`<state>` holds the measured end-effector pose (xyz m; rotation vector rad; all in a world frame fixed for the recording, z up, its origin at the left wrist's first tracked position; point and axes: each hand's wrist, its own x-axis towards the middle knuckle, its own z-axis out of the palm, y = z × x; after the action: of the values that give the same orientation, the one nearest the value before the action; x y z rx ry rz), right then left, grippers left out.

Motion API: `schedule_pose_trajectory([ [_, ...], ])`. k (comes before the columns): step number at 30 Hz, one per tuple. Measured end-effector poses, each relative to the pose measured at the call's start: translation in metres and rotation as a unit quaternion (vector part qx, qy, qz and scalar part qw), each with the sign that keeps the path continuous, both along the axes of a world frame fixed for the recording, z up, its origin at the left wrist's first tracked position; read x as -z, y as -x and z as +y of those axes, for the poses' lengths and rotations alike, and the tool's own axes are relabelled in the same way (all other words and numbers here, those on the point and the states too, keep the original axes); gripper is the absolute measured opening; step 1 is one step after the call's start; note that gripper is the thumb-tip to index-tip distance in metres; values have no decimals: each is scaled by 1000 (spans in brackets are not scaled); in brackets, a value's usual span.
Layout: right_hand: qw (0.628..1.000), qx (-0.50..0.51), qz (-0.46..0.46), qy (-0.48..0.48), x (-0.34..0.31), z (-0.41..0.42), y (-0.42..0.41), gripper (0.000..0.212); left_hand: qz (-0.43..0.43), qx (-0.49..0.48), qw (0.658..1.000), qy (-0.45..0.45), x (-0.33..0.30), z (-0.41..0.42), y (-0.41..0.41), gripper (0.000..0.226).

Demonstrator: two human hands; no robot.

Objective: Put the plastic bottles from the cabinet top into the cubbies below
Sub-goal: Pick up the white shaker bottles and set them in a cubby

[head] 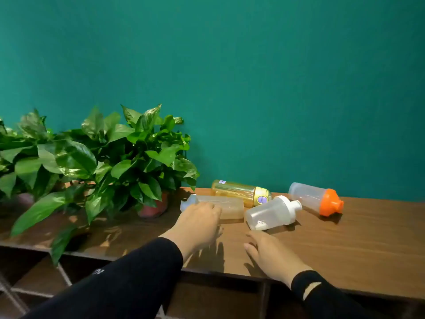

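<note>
Several plastic bottles lie on their sides on the wooden cabinet top point(345, 249). A clear square bottle point(227, 207) lies at the left, and my left hand point(197, 223) reaches over its near end with fingers spread, touching or just above it. Behind it rests a yellow bottle point(239, 192) with a gold cap. A frosted shaker with a white lid point(271, 214) lies in the middle. My right hand point(271, 254) hovers open just in front of it, holding nothing. An orange-lidded shaker point(315, 201) lies at the right.
Leafy potted plants point(92, 157) fill the left part of the cabinet top, the nearest pot point(156, 207) close to the square bottle. A green wall stands right behind. Dark cubby openings point(218, 298) show below the front edge.
</note>
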<state>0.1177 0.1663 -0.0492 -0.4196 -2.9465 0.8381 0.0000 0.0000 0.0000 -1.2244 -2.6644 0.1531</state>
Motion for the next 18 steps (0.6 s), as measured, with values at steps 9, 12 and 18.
schedule_pose_trajectory([
  [9, 997, 33, 8, -64, 58, 9, 49, 54, -14, -58, 998, -9, 60, 46, 127, 75],
  [12, 997, 7, 16, -74, 62, 15, 53, 52, -81, -70, 994, 13, 77, 52, 145, 94],
  [18, 995, -8, 95, 7, 70, 17, 37, 40, 24, -23, 999, -30, 86, 40, 114, 58],
])
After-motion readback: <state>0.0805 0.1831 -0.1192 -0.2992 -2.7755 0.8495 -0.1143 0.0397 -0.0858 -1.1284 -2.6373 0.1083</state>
